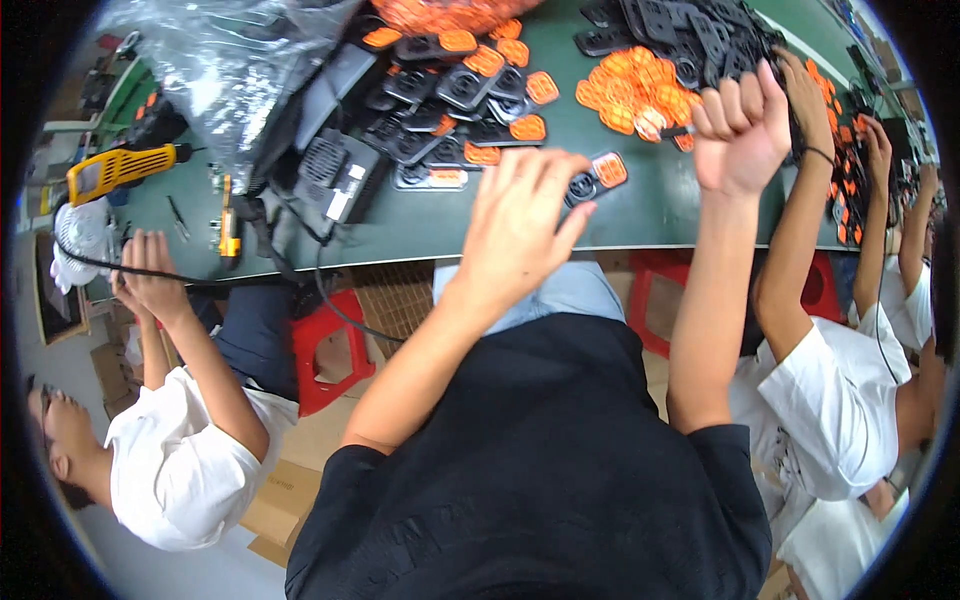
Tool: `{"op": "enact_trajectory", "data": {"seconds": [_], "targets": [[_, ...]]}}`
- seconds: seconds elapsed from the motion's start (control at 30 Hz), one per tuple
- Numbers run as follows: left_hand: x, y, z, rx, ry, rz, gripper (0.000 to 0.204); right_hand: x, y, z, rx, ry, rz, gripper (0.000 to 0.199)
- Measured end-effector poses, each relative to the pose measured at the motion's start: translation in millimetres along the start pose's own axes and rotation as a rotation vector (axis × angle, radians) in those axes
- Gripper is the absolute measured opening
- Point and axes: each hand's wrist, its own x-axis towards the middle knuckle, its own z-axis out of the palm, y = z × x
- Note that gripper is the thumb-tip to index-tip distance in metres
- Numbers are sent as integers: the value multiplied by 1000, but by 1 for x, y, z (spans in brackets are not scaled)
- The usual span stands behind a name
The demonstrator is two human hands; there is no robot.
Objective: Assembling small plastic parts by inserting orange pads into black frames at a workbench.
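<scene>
My left hand [520,225] reaches over the near part of the green table, palm down with fingers stretched out. A small black part with an orange end [597,178] lies beside its index finger and thumb; whether they touch it I cannot tell. My right hand [742,130] is raised further right, its fingers curled closed. A thin dark rod-like thing [677,131] shows beside its fingers, over the edge of a heap of orange flat pieces [630,88]. What the curled fingers hold is hidden. Several black-and-orange assembled parts [465,88] lie piled beyond my left hand.
Left of the pile stand a black boxy device [340,175] and a clear plastic bag [235,75]. A yellow power tool [125,172] is further left, near a co-worker's hands [152,275]. Black parts [690,35] are heaped at the back right, near another person's arm [800,190].
</scene>
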Motion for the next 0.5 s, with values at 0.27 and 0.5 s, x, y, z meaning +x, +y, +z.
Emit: {"op": "enact_trajectory", "data": {"seconds": [0.27,0.5], "targets": [[-14,0,-10,-164,1,-3,29,-85,33,-33,359,166,266,57],[22,-8,-64,10,282,5,22,-77,27,-36,369,144,275,58]]}}
